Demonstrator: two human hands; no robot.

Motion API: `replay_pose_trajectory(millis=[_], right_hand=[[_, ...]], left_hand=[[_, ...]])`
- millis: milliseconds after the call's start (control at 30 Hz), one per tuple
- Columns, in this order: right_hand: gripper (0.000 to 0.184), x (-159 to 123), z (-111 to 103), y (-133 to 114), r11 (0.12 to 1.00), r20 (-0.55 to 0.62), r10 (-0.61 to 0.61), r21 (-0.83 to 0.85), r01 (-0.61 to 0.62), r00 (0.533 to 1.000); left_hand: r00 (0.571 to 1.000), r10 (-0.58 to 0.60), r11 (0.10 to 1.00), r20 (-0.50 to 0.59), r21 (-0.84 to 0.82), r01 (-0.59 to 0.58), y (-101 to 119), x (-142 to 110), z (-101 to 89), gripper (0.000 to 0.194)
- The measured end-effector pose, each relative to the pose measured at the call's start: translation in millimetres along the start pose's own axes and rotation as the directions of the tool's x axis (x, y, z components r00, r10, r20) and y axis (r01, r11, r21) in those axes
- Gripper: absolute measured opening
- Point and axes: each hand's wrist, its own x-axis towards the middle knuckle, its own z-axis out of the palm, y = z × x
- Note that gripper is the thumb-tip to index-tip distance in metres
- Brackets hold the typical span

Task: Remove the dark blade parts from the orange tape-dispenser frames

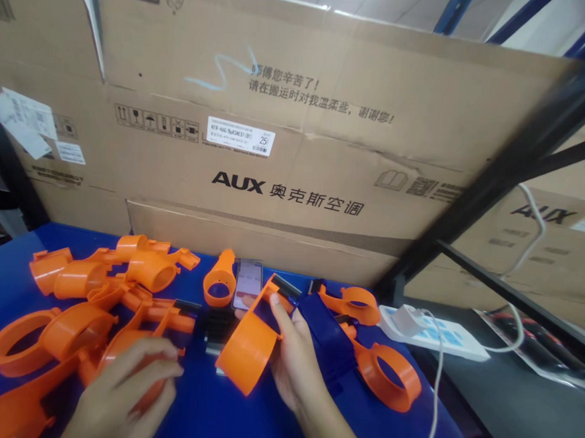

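My right hand grips an orange tape dispenser, its ring facing down toward the table and a dark strip at its upper end. The thumb presses on the dispenser's frame. Low on the left, my left hand is closed, with the fingers curled in; whatever they hold, if anything, is hidden. Just behind that hand lies another orange dispenser, partly covered by it. A pile of orange tape dispensers spreads over the table's left side. Small black strips lie between my hands.
On the blue table, a single dispenser stands beside a phone. More dispensers lie right, near a dark blue bag-like piece. A white power strip with a cable is beyond. Cardboard walls the back; a black frame slants right.
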Motion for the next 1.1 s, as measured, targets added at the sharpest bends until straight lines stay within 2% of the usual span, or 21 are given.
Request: replay_pose_trajectory(millis=[167, 367, 467, 633, 767, 833, 1000, 1100], right_hand=[[0.065, 2, -3, -7, 1.000, -0.011, -0.005, -0.015, 0.005, 1.000], [0.066, -2, -3, -10, 1.000, -0.029, -0.008, -0.022, 0.007, 1.000], [0.065, -4, -2, -11, 1.000, -0.017, 0.003, -0.021, -0.004, 1.000], [0.062, -2, -1, -11, 1.000, -0.037, -0.004, -0.016, 0.003, 0.999], [0.061, 1, 0, -8, 1.000, -0.050, 0.006, -0.017, -0.007, 0.999], [0.062, 1, 1, -7, 1.000, -0.051, 0.005, -0.017, -0.006, 0.999], [0.065, 3, 3, -8, 1.000, -0.057, 0.003, -0.020, -0.004, 0.998], [0.062, 3, 2, -9, 0.999, -0.033, 0.013, -0.038, -0.014, 0.999]], left_hand=[[1.000, -0.001, 1.000, -0.016, -0.019, 0.001, -18, -4, 12.4, 0.024], [1.000, -0.017, 0.999, 0.009, -0.043, 0.017, -25, 1, 17.7, 0.027], [0.998, 0.032, 0.999, 0.047, -0.039, -0.030, -34, 4, 16.0, 0.031], [0.976, 0.198, 0.980, 0.085, -0.031, -0.196, -63, 6, 12.3, 0.038], [0.963, 0.253, 0.967, 0.098, -0.042, -0.250, -79, 11, 7.0, 0.042], [0.963, 0.250, 0.968, 0.104, -0.041, -0.247, -82, 13, 4.1, 0.042], [0.983, 0.149, 0.989, 0.108, -0.017, -0.148, -84, 13, -4.4, 0.033], [0.979, 0.186, 0.979, 0.085, -0.100, -0.177, -83, 15, -9.8, 0.028]])
